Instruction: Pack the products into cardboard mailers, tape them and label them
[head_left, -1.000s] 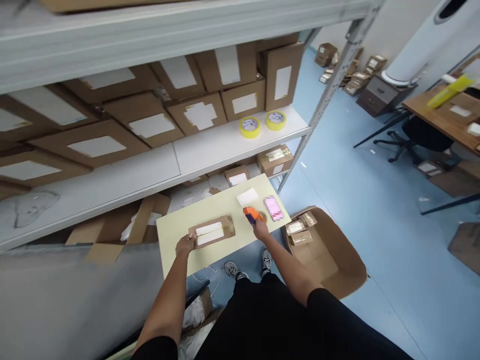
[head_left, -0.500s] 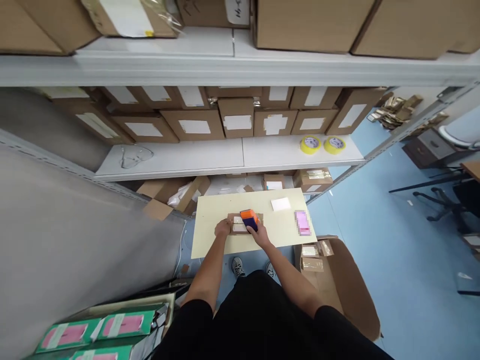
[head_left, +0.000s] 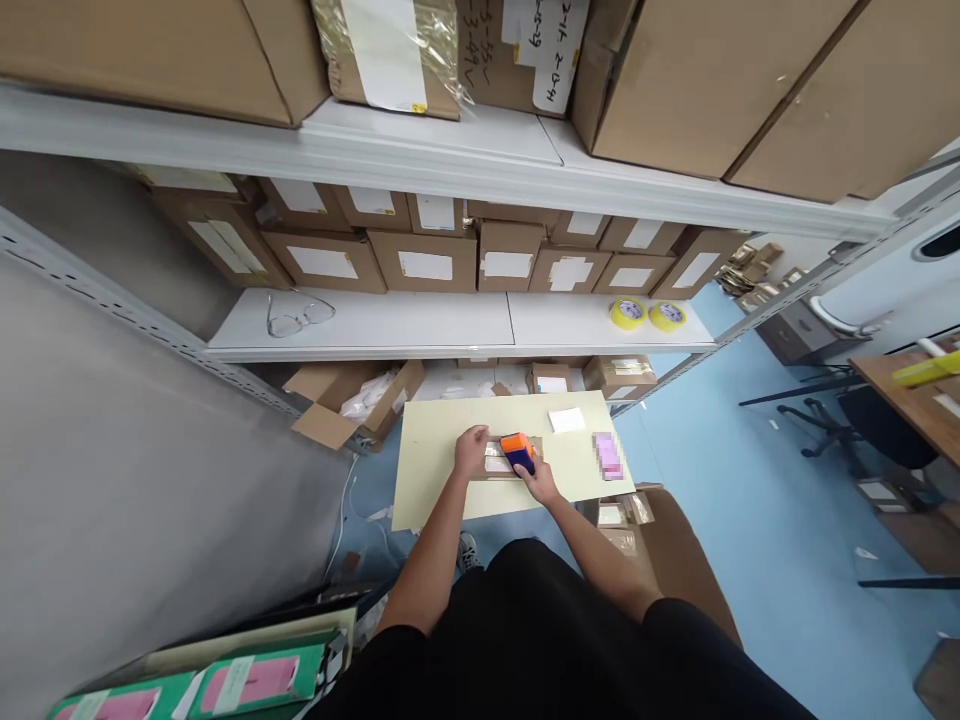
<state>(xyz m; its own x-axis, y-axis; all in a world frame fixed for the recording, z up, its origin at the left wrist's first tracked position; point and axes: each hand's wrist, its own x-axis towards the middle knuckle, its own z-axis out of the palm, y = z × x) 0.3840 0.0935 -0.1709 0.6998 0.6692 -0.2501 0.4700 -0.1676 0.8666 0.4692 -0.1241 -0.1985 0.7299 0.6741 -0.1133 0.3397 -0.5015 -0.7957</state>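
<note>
My right hand [head_left: 541, 482] is wrapped round an orange and dark blue handheld device [head_left: 518, 453]. The device is tilted over a small flat brown cardboard package [head_left: 495, 473] with white labels; whether they touch is unclear. At the package's left end is my left hand [head_left: 471, 450], its fingers curled together, and what they pinch, if anything, is too small to make out. Both hands are above a pale yellow tabletop [head_left: 431, 480]. A white slip [head_left: 566, 420] and a pink pixelated item [head_left: 608, 456] lie to the right.
Labelled boxes [head_left: 425, 264] line the shelf ahead, with yellow tape rolls [head_left: 628, 313] and eyeglasses [head_left: 294, 320]. An open carton [head_left: 337, 410] stands beyond the table's left side. A large open carton [head_left: 686, 565] is at lower right, green and pink boxes [head_left: 255, 683] at lower left.
The view has shifted and turned slightly. My left hand has lifted from the package's left edge, with its fingers curling up. My right hand still holds the device over the package.
</note>
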